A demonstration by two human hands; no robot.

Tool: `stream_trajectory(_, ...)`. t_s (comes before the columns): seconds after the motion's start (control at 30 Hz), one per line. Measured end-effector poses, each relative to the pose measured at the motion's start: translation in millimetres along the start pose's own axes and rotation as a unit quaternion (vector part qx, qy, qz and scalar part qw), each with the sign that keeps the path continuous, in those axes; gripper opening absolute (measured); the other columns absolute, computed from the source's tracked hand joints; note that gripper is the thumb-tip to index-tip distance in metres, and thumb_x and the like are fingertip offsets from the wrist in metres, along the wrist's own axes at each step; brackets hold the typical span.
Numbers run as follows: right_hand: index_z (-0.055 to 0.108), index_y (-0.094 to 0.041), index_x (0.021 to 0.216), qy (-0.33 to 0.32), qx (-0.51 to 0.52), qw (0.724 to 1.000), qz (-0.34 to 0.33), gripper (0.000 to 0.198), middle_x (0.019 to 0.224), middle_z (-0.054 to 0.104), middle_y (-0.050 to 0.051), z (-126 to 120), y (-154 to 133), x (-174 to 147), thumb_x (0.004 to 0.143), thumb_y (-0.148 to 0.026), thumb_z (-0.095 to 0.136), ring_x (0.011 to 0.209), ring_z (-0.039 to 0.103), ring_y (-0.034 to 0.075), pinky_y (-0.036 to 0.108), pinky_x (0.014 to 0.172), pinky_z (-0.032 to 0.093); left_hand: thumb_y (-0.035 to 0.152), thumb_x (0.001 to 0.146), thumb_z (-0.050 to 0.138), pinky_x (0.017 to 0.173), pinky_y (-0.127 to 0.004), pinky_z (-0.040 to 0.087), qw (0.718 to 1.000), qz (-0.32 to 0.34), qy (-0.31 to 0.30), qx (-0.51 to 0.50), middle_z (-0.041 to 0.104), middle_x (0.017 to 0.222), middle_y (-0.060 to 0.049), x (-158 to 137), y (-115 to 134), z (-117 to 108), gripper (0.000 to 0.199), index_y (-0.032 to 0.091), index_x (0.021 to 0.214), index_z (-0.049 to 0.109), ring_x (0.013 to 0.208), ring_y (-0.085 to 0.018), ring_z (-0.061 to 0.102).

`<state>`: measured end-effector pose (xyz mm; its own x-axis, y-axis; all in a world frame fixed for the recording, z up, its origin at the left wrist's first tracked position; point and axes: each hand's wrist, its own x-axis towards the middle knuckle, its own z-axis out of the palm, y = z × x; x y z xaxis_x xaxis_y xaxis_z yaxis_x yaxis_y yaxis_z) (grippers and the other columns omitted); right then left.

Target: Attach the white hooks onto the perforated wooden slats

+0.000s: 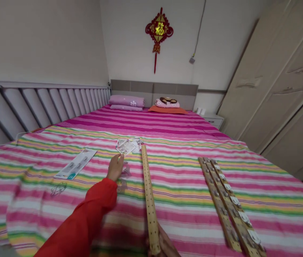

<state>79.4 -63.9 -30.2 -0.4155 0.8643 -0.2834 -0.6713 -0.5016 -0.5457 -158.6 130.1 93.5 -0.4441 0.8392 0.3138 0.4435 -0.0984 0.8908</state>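
Note:
My right hand (166,244), at the bottom, is closed around the near end of a long tan strip with rows of small holes (148,196). The strip points away from me over the striped cloth. My left hand (115,167), in a red sleeve, reaches forward with fingers extended, just short of a small pile of cards or packets (128,145). Whether its fingertips touch the pile I cannot tell. Beside that hand lie small greyish see-through pieces (124,171). To its left is a white packaging card (76,164) with several small items.
On the right lie several similar strips (229,203) with small pieces attached, some white. Thin dark loops (58,189) rest on the striped bed cloth (183,200) at left. Folded bedding (127,101) is by the headboard. A railing (46,107) and wardrobe (280,92) flank the bed.

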Motion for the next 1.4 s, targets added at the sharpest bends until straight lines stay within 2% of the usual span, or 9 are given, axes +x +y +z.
stream_trajectory(0.2, 0.066, -0.02, 0.104, -0.048, 0.127, 0.99, 0.028, 0.043, 0.081, 0.07, 0.004, 33, 13, 27, 0.066, -0.03, 0.081, 0.063, 0.061, 0.01, 0.017, 0.054, 0.043, 0.046, 0.071, 0.061, 0.1, -0.039, 0.041, 0.979, 0.098, -0.178, 0.016, 0.064, 0.115, -0.01, -84, -6, 31, 0.042, 0.02, 0.104, 0.066, 0.11, -0.024, 0.056)
stream_trajectory(0.3, 0.068, -0.013, 0.092, -0.06, 0.126, 0.99, -0.012, 0.031, 0.079, 0.07, 0.006, 46, 15, 30, 0.07, -0.034, 0.076, 0.066, 0.063, 0.012, 0.02, 0.06, 0.046, 0.045, 0.065, 0.066, 0.105, -0.043, 0.037, 0.97, 0.114, -0.197, 0.089, 0.058, 0.124, -0.012, -110, -22, 49, 0.051, 0.019, 0.109, 0.066, 0.122, -0.029, 0.048)
stream_trajectory(0.43, 0.067, -0.009, 0.092, -0.049, 0.021, 0.998, 0.02, 0.041, 0.077, 0.071, 0.009, 36, 9, 12, 0.071, -0.044, 0.073, 0.069, 0.066, 0.019, 0.029, 0.062, 0.049, 0.036, 0.072, 0.057, 0.104, -0.042, 0.039, 0.967, 0.134, -0.181, 0.12, 0.049, 0.135, -0.011, -116, -47, 64, 0.045, 0.019, 0.113, 0.065, 0.127, -0.03, 0.044)
stream_trajectory(0.57, 0.066, -0.007, 0.085, 0.066, -0.085, 0.994, -0.019, 0.045, 0.062, 0.07, 0.009, -5, -16, -34, 0.067, -0.048, 0.075, 0.049, 0.064, 0.017, 0.024, 0.047, 0.047, 0.038, 0.079, 0.045, 0.104, -0.04, 0.04, 0.965, 0.151, -0.174, 0.125, 0.046, 0.137, -0.01, -112, -59, 67, 0.045, 0.021, 0.117, 0.062, 0.128, -0.028, 0.044)
stream_trajectory(0.7, 0.063, -0.01, 0.084, 0.278, -0.025, 0.94, -0.198, 0.043, 0.062, 0.07, 0.006, -44, -63, -85, 0.068, -0.048, 0.075, 0.047, 0.064, 0.013, 0.019, 0.045, 0.047, 0.041, 0.08, 0.043, 0.102, -0.042, 0.042, 0.962, 0.154, -0.166, 0.155, 0.045, 0.139, -0.009, -115, -57, 67, 0.047, 0.023, 0.119, 0.062, 0.124, -0.03, 0.047)
stream_trajectory(0.8, 0.062, -0.012, 0.08, 0.327, 0.033, 0.913, -0.243, 0.043, 0.065, 0.071, 0.008, -60, -99, -103, 0.066, -0.05, 0.076, 0.057, 0.069, 0.018, 0.026, 0.057, 0.056, 0.039, 0.08, 0.043, 0.1, -0.043, 0.043, 0.961, 0.148, -0.155, 0.174, 0.047, 0.138, -0.007, -117, -54, 67, 0.045, 0.026, 0.118, 0.062, 0.122, -0.03, 0.049)
stream_trajectory(1.07, 0.065, -0.014, 0.088, 0.218, 0.16, 0.921, -0.28, 0.022, 0.09, 0.072, 0.01, -81, -132, -88, 0.076, -0.029, 0.073, 0.088, 0.07, 0.018, 0.029, 0.077, 0.058, 0.041, 0.082, 0.041, 0.1, -0.04, 0.043, 0.956, 0.141, -0.174, 0.187, 0.044, 0.141, -0.008, -118, -51, 63, 0.047, 0.024, 0.122, 0.06, 0.123, -0.028, 0.048)
stream_trajectory(1.27, 0.066, -0.012, 0.088, 0.123, 0.175, 0.949, -0.232, 0.013, 0.079, 0.069, 0.005, -84, -135, -78, 0.076, -0.012, 0.071, 0.065, 0.065, 0.01, 0.019, 0.06, 0.057, 0.043, 0.08, 0.044, 0.102, -0.042, 0.041, 0.961, 0.138, -0.17, 0.172, 0.044, 0.142, -0.008, -119, -50, 61, 0.047, 0.025, 0.12, 0.062, 0.124, -0.029, 0.048)
stream_trajectory(1.4, 0.066, -0.014, 0.09, 0.093, 0.163, 0.957, -0.22, 0.017, 0.076, 0.066, 0.002, -67, -125, -69, 0.075, -0.015, 0.074, 0.068, 0.063, 0.01, 0.017, 0.061, 0.056, 0.045, 0.077, 0.05, 0.106, -0.043, 0.038, 0.975, 0.101, -0.17, 0.106, 0.047, 0.139, -0.008, -121, -43, 59, 0.044, 0.023, 0.113, 0.065, 0.126, -0.028, 0.046)
